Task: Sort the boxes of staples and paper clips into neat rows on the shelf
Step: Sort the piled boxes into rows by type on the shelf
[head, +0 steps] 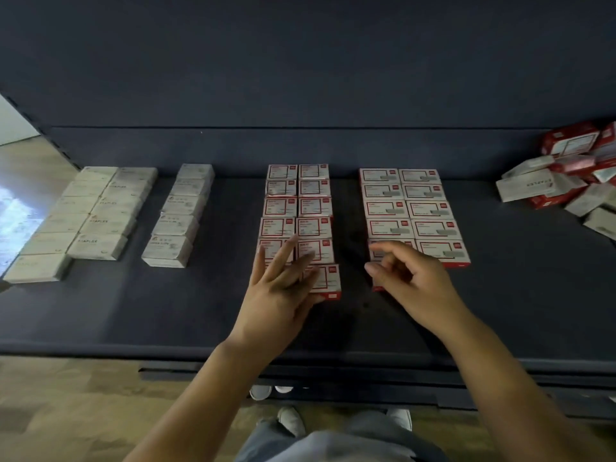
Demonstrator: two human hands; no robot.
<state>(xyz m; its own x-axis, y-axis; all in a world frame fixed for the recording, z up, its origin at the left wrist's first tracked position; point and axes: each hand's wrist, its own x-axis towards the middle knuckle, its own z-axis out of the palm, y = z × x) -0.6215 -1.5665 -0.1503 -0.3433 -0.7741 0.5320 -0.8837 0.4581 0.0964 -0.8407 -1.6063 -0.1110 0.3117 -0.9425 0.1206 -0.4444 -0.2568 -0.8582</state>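
Note:
On the dark shelf [166, 311] lie neat columns of small boxes: white staple boxes [100, 208] at the left, a single white column [180, 211] beside them, two red-and-white columns [296, 205] in the middle and two wider red-and-white columns [410, 208] to the right. My left hand [283, 288] lies flat with straight fingers on the nearest boxes of the middle columns, next to the front box [328, 281]. My right hand [410, 281] hovers with loosely curled fingers over the front box of the right group; that box is mostly hidden.
A loose heap of red and white boxes [566, 181] sits at the far right of the shelf. The shelf's back wall [300, 78] rises behind the rows. Bare shelf surface runs along the front edge [133, 348]. Wooden floor and shoes show below.

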